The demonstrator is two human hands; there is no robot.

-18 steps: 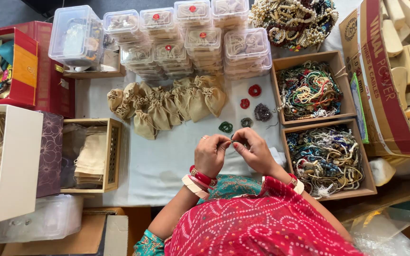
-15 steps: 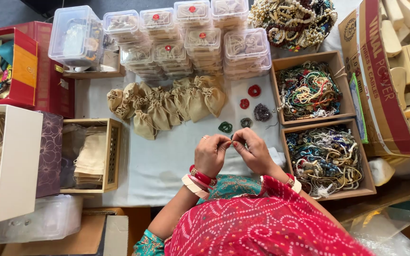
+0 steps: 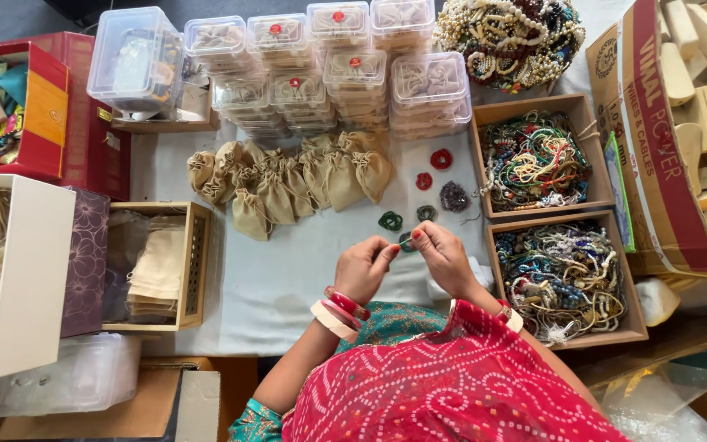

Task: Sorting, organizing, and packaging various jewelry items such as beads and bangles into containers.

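My left hand (image 3: 363, 268) and my right hand (image 3: 442, 255) meet above the white tablecloth (image 3: 272, 286), their fingertips pinching a small green beaded piece (image 3: 405, 241) between them. Just beyond the fingers lie coiled bead bracelets: a green one (image 3: 390, 220), a second green one (image 3: 426, 213), a purple one (image 3: 454, 196) and two red ones (image 3: 424, 181) (image 3: 440, 158). Red and cream bangles circle my left wrist.
Several tan drawstring pouches (image 3: 288, 180) lie in a row. Stacked clear lidded tubs (image 3: 329, 74) stand behind them. Two wooden trays of mixed beads (image 3: 533, 160) (image 3: 562, 274) sit at right beside a cardboard box (image 3: 681, 139) of wooden pieces. A wooden crate with cloth bags (image 3: 157, 266) is at left.
Both hands stay together at the same spot; only the fingers shift slightly on the small green piece.
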